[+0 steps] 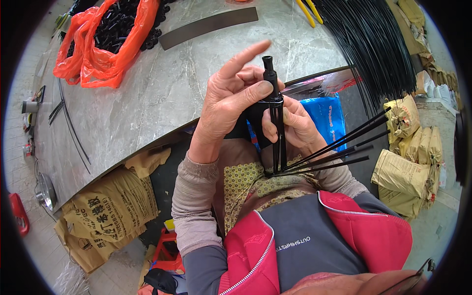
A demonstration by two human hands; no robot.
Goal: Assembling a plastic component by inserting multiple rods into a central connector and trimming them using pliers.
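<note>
- Head view, edges + room: grey marbled tabletop point(162, 98) fills far L + centre; its dark edge slants from near L to far R, passing behind the hands. Broad stretch of it btwn L hand + bag.
- L hand point(231, 96): half curled, thumb + bent fingers gripping slim black cylinder w/ flared tip point(270, 81); index sticks out, pointing far R.
- R hand point(295, 123): curled, thumb + fingers closed round long thin black ribs point(334, 168) just nearer than cylinder.
- Cylinder's at centre, over the lap side of the edge, tip pointing far. Some ribs run near from it; others fan R across R forearm. Can't tell how they're joined.
- Far R: thick bundle of thin black rods point(373, 44) overhangs the edge; yellow-handled tool point(306, 13) just L of it. Far centre: flat dark curved strip point(209, 28). L: a few loose black rods point(73, 128) on tabletop.
- Containers: far L, open orange-red plastic bag point(105, 73), full of small black tubular pieces point(118, 29), more spilling R.
- Blue plastic bag point(334, 115) beyond R wrist, contents hidden.
- Near L, below tabletop: crumpled brown paper sack point(113, 211), contents hidden. R: stacked tan paper packages point(403, 172).
</note>
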